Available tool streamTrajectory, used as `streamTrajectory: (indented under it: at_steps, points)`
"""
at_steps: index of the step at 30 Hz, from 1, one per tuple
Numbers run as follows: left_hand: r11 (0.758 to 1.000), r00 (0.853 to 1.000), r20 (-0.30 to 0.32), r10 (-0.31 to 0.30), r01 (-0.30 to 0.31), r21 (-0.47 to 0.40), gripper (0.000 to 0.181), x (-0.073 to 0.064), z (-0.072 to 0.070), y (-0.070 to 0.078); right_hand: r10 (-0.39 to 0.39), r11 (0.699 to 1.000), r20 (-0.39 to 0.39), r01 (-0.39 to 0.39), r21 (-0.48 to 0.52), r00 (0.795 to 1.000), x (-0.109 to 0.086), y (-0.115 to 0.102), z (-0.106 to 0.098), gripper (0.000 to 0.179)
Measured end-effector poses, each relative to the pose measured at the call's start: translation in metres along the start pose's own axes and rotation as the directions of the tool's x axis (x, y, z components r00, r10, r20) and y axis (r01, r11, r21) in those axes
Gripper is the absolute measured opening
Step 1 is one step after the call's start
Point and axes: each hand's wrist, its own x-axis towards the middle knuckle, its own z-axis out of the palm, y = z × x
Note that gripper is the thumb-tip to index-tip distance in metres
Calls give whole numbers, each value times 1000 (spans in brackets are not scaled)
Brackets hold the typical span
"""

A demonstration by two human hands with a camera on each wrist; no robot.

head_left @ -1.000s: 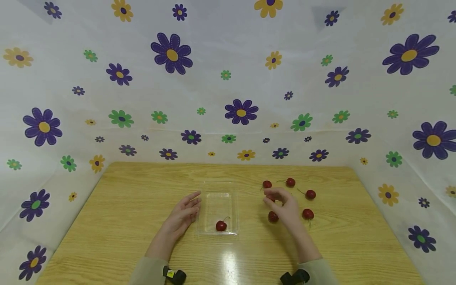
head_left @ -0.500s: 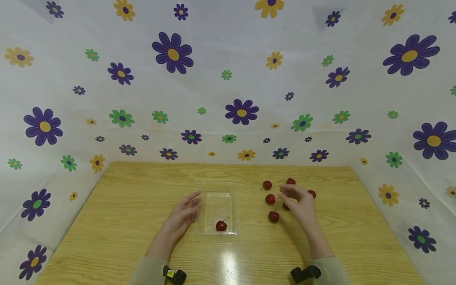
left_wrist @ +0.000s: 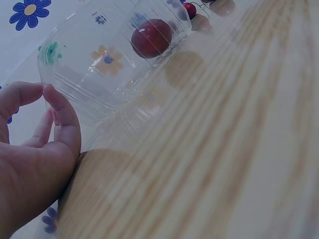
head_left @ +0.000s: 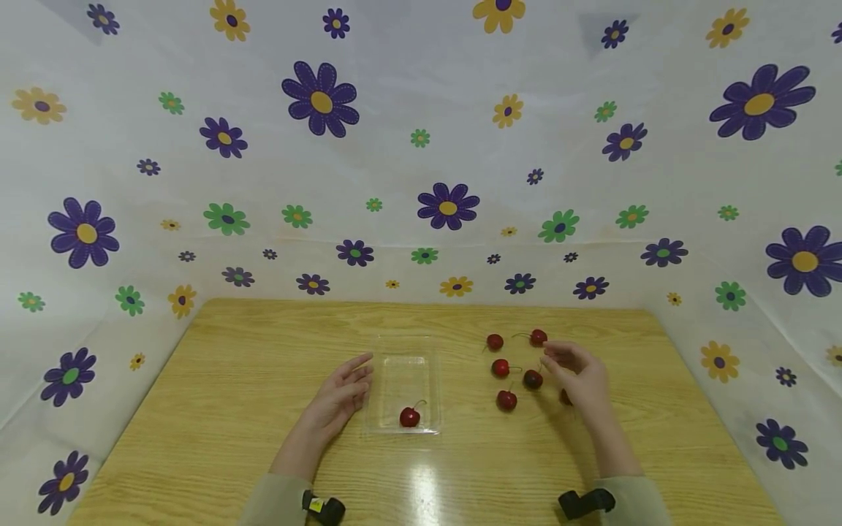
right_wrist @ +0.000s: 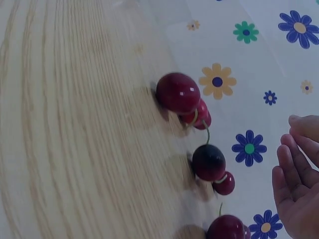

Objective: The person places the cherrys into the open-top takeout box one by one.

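A clear plastic tray (head_left: 435,391) lies on the table with one stemmed red cherry (head_left: 410,417) near its front edge. My left hand (head_left: 335,400) rests at the tray's left side, fingers loosely bent, fingertips right at the wall; in the left wrist view the thumb (left_wrist: 65,117) overlaps the tray's edge. Above the right part of a group of cherries hovers my right hand (head_left: 582,376), thumb and forefinger apart with nothing between them. A dark cherry (head_left: 533,379) sits just left of its thumb. Another cherry (head_left: 566,397) is half hidden behind this hand.
More cherries lie left of and beyond the right hand: a back one (head_left: 539,337), a far-left one (head_left: 495,341), a middle one (head_left: 501,367) and a front one (head_left: 506,399). A white flower-patterned cloth (head_left: 421,161) stands around the wooden table (head_left: 263,343).
My right hand has moved rightward across the cherries, uncovering the left and middle ones and covering one at the right. The left hand, tray and cherry inside it have stayed put.
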Motion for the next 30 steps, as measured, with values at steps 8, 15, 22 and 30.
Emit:
streamTrajectory:
  at_steps: [8, 15, 22, 30]
  points:
    - [1000, 1000, -4, 4, -4, 1, 65, 0, 0, -1, 1, 1000, -48, -2, -26, 999, 4, 18, -13, 26]
    - [1000, 1000, 4, 6, -7, 9, 65, 1, -1, -1, 58, 998, -88, -61, -32, 994, 7, 30, -25, 29]
    - [1000, 1000, 13, 14, -14, 13, 64, 0, 0, 0, 121, 990, -108, -127, -54, 987, 9, 36, -35, 34]
    - [1000, 999, 28, 22, -23, 7, 62, 0, -2, 0, 158, 981, -116, -169, -99, 981, 11, 44, -45, 36]
